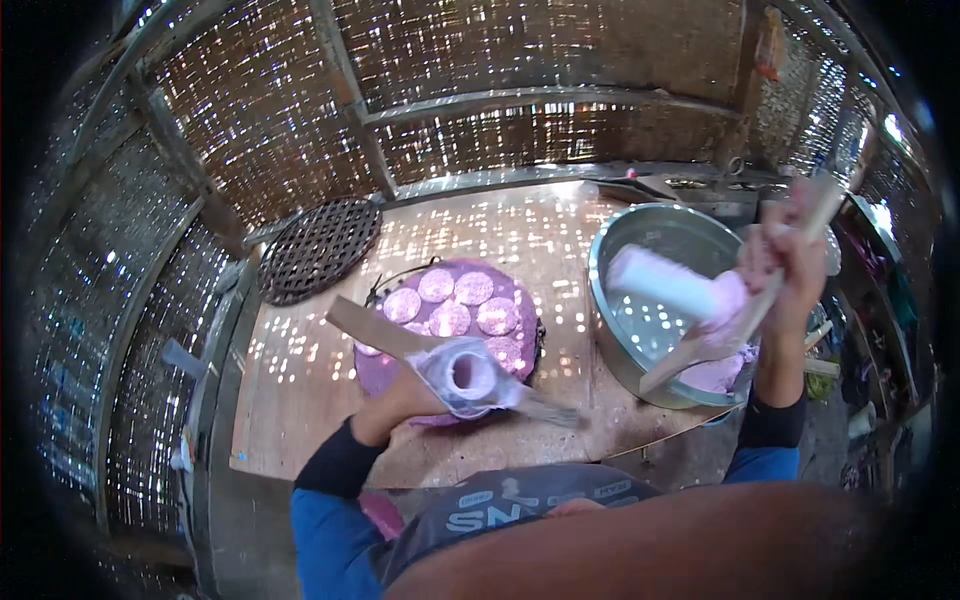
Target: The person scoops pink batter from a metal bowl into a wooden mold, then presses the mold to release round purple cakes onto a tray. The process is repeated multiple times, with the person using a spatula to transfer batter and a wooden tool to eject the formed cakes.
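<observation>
Okay, both hands are holding parts, nothing is sitting released. Left hand (408, 397) is grasping a wooden bar (375, 328) with a tube (441, 378) set mid-length; fingers are mostly hiding behind it, so can't tell the exact grip. Tube mouth is facing up toward the camera, pale wrap is covering its outside. Bar is tilting, left end farther from the body, and overlapping the near part of the pink mat (376, 375) in view.

Right hand (790, 262) is clenching a second board (725, 345), fingers wrapping around it. A white plunger (663, 284) is sticking out leftward from that board, blurring, with pink paste smearing its base. Board and plunger are showing over the metal basin (612, 355); more pink dough (716, 375) is lying in its near right part.

Pink discs (450, 319) are lying on the mat. Dark woven rack (320, 250) is resting at the table's (285, 420) far left corner.
</observation>
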The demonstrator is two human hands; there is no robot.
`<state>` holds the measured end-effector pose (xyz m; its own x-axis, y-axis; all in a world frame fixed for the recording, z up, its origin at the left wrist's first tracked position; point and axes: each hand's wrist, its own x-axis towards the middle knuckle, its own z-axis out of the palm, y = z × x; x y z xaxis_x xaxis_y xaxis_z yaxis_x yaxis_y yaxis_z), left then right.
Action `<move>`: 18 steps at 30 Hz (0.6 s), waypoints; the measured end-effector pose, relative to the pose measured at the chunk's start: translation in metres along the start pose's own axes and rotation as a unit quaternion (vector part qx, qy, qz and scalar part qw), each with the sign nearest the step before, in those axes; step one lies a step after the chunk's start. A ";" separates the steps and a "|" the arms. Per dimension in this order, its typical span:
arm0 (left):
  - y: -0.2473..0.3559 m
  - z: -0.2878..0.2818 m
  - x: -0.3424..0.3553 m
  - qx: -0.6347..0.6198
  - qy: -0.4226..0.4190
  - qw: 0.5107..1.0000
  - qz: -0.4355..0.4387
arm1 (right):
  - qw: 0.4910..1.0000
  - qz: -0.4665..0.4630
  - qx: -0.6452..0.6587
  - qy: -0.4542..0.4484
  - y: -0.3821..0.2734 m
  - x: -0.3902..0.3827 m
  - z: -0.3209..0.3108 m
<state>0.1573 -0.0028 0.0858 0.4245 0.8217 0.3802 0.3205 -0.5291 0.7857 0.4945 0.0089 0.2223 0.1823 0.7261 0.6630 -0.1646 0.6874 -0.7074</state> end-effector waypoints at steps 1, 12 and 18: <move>-0.005 0.011 0.000 -0.034 -0.014 0.999 0.016 | 0.997 -0.023 0.056 0.049 0.000 0.002 -0.010; 0.014 0.098 0.065 0.028 0.019 0.982 0.188 | 0.956 -0.094 0.213 0.178 0.029 -0.017 -0.124; 0.028 0.142 0.098 0.003 -0.031 0.988 0.149 | 0.933 -0.111 0.238 0.247 0.030 -0.023 -0.173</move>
<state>0.3278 0.0326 0.0762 0.5513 0.6146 0.5642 0.1778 -0.7473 0.6403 0.6525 0.0091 0.1433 0.6677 0.5484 0.5034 -0.4605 0.8356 -0.2995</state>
